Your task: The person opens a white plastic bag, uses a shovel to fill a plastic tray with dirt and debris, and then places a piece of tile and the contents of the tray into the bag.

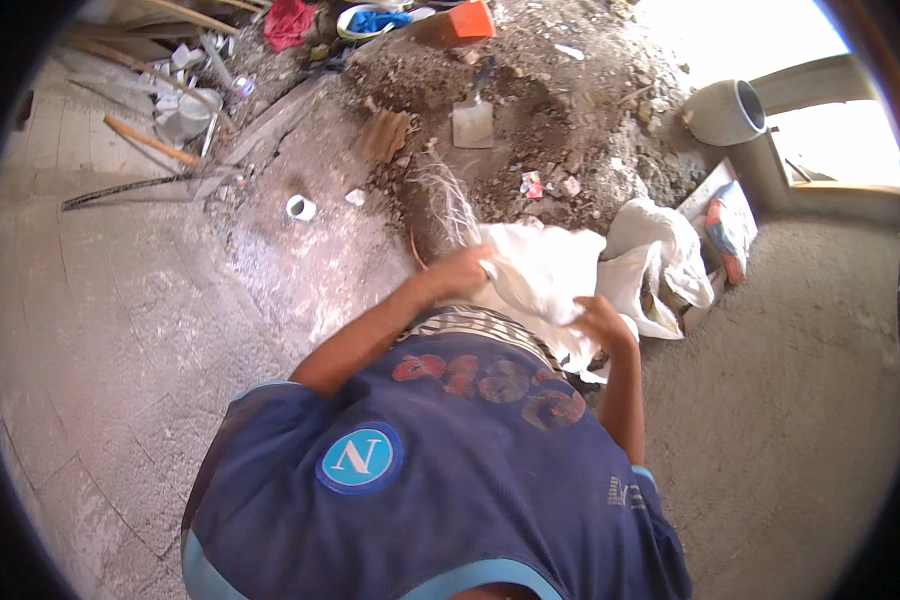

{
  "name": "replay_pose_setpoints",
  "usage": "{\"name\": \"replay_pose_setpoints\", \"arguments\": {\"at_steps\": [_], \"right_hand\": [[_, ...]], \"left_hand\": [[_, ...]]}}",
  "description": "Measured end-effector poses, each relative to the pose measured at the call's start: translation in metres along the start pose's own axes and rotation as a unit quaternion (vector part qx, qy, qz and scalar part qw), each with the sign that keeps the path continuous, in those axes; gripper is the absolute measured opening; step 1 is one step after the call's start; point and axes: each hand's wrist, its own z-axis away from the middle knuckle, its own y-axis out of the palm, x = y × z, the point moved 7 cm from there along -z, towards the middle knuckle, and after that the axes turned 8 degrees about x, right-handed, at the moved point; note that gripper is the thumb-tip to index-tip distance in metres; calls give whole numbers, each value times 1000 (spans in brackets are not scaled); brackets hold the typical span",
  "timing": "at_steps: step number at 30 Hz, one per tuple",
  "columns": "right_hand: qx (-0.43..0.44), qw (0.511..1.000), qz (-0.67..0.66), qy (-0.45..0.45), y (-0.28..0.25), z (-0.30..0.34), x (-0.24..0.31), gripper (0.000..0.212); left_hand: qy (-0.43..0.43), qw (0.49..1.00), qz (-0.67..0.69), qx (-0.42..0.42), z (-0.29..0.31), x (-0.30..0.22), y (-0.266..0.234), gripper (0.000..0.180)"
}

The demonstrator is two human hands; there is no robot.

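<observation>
A white sack [545,262], crumpled and hanging in folds, is stretched between my two hands in front of my waist. My left hand [458,274] is closed on its left edge, slightly blurred. At the right side, my right hand [602,323] grips a bunched fold of the same sack. Loose white strands [452,205] trail beyond my left hand. Just right of the held sack, a second white sack [662,245] lies slumped near the wall. Whether the held sack has anything in it cannot be seen.
Ahead rises a heap of soil and rubble [570,105] with a shovel [473,122] on it. A grey bucket [722,112] and a blue-and-red bag [732,225] stand at the right. A white cup-like piece [301,208], a black rod [135,188] and wood scraps [150,140] lie left.
</observation>
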Motion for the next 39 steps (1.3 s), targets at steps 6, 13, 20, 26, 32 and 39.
{"name": "replay_pose_setpoints", "arguments": {"at_steps": [6, 13, 20, 26, 32, 39], "right_hand": [[46, 981, -188, 26, 44, 48, -20, 32], [-23, 973, -231, 4, 47, 58, -31, 29], [3, 998, -69, -7, 27, 51, 0, 42], [-75, 990, -108, 48, 3, 44, -1, 53], [-163, 956, -242, -26, 7, 30, 5, 49], [-156, 957, -241, -30, 30, 18, -8, 51]], "left_hand": [[-36, 997, 46, 50, 3, -7, 39, 30], [-37, 993, -4, 111, 1, -3, 67, 35], [-43, 980, -102, 165, 9, -4, 36, 41], [-31, 989, -19, 144, 16, -43, 3, 36], [-71, 991, 34, 111, 0, -37, 1, 35], [-97, 993, -6, 73, 9, -15, 5, 34]]}}
